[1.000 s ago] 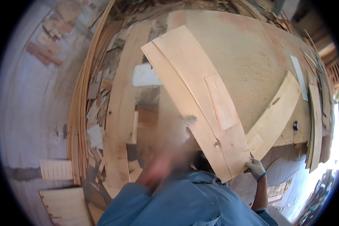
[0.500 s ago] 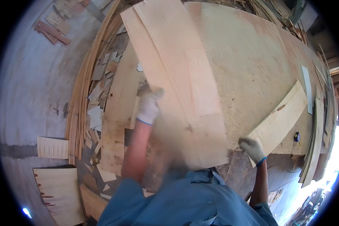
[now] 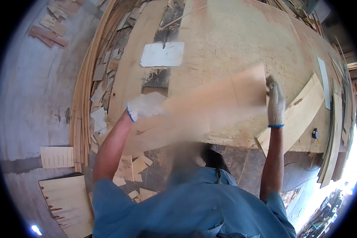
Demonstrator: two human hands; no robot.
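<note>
I hold a thin, pale wood veneer sheet [image 3: 210, 107] crosswise in front of me, blurred by motion, above the near edge of a large plywood work table [image 3: 242, 43]. My left hand [image 3: 142, 106], in a white glove with a blue cuff, grips the sheet's left end. My right hand [image 3: 275, 101], gloved the same way, grips its upper right corner. The sheet hides the table edge below it.
A narrow veneer strip [image 3: 295, 117] lies slanted at the table's right corner. A white flat piece [image 3: 162, 54] rests on stacked boards to the left. Veneer scraps [image 3: 103, 87] and long strips [image 3: 81, 103] litter the floor at left; a larger sheet [image 3: 67, 202] lies at lower left.
The sheet lay lengthwise on the table a second ago. Both hands have since taken hold of it, lifted it and swung it crosswise toward me.
</note>
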